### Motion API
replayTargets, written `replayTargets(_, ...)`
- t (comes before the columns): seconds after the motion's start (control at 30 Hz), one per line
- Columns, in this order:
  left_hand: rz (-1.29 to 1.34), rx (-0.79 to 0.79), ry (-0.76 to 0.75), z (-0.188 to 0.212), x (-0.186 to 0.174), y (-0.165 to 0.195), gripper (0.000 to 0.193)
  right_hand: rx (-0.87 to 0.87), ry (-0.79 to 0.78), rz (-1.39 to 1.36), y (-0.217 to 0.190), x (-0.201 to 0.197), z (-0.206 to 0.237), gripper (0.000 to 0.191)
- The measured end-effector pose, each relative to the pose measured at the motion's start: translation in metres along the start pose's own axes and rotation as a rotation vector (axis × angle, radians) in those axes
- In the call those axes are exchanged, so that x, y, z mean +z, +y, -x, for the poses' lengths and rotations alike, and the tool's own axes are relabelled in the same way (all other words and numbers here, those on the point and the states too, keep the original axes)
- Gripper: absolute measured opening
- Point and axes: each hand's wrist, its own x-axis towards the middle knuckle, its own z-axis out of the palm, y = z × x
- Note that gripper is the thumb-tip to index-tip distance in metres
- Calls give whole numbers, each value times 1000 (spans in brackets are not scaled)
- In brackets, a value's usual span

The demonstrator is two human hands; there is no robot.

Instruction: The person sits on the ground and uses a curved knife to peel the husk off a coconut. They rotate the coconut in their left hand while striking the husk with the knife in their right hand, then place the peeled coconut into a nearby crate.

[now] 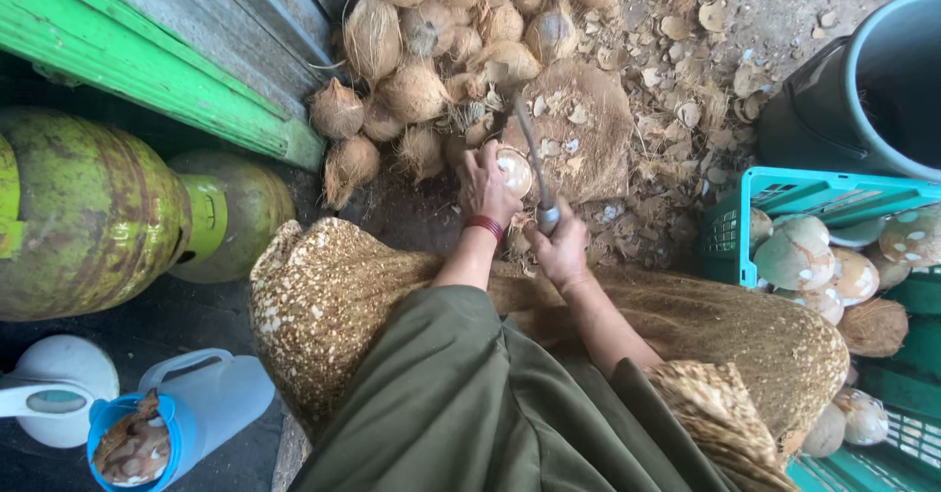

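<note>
Husk-strewn ground (686, 110) carries a wooden block (588, 129); at its near edge the left hand (485, 183) grips a peeled coconut (515, 171), the right hand (561, 247) clenching a blade's handle (546, 216).

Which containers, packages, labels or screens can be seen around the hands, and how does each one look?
Labels, signs, screens: none visible.
Turquoise crate: right side, slatted plastic, holds pale peeled coconuts.
Grey bucket: top right, round.
Blue jug: bottom left, with handle.
Green gas cylinders: left, lying sideways, worn paint.
Left hand: on a coconut.
Right hand: grips a tool.
</note>
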Motion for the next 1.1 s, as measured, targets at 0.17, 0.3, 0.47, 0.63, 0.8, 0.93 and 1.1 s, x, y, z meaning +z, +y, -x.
replayTargets(0.17,6,-94,-73,-4,-11,4,105,692,-220,-147,36,10,-15,13)
replayTargets(0.3,853,-465,-147,-16,-12,-6,107,628,-182,-240,32,0,-21,15)
replayTargets(0.47,374,-177,-99,-14,-12,-5,119,624,-214,-150,28,2,-12,16)
replayTargets(0.63,123,60,-108,-7,-12,-4,119,740,-250,-266,25,9,-11,18)
replayTargets(0.8,239,-199,-279,-19,-16,-2,111,502,-178,-93,-2,-5,-17,27)
replayTargets(0.93,263,-289,-221,-22,-12,2,107,-35,-9,-108,-4,-2,-9,27)
replayTargets(1.1,247,-294,-225,-18,-12,-3,110,776,-239,-247,17,13,-14,15)
